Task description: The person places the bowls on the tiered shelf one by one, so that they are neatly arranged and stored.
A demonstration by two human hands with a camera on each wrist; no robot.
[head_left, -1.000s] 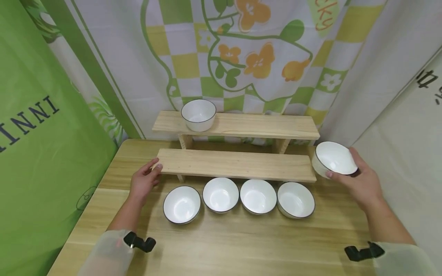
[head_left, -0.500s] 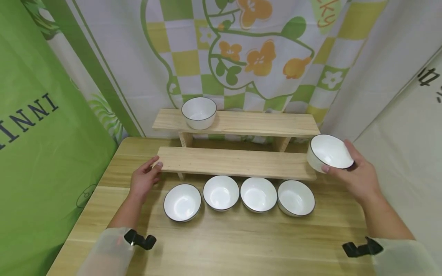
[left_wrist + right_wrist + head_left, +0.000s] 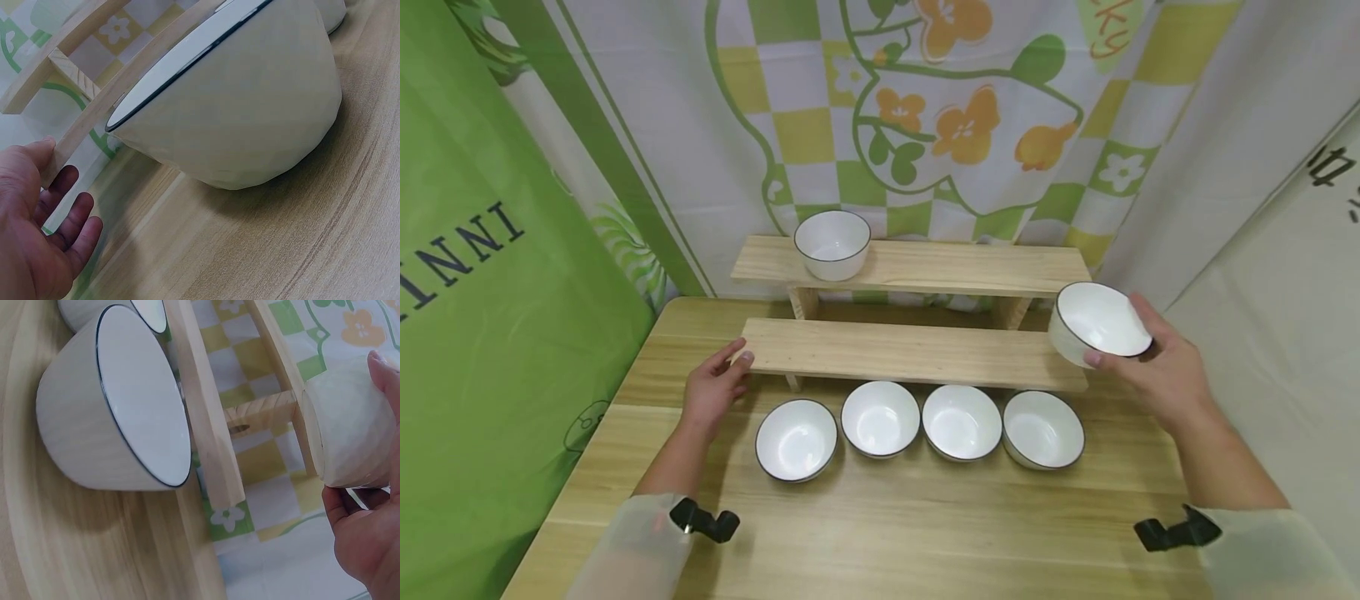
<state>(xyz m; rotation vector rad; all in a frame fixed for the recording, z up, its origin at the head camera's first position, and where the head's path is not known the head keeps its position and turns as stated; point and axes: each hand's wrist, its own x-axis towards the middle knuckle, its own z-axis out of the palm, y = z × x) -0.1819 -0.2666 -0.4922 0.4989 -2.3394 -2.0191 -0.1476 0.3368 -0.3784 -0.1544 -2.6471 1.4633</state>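
Observation:
My right hand (image 3: 1165, 367) grips a white bowl (image 3: 1101, 318) with a dark rim, thumb on the near side and fingers round the right side. The bowl is tilted, held over the right end of the lower board of a two-tier wooden shelf (image 3: 895, 348). In the right wrist view the held bowl (image 3: 353, 422) shows its faceted outer wall. My left hand (image 3: 715, 387) pinches the left end of that lower board between thumb and fingers; the left wrist view shows the thumb (image 3: 42, 150) against the board's end.
Several matching bowls (image 3: 880, 419) stand in a row on the wooden table (image 3: 925, 533) before the shelf. Another bowl (image 3: 832, 246) sits on the upper board's left part. A patterned curtain (image 3: 805, 133) hangs behind, a green cloth (image 3: 490, 350) at left.
The right hand has carried its bowl left and slightly away from me, from beside the shelf to over the lower board's right end. The left hand has stayed at the board's end.

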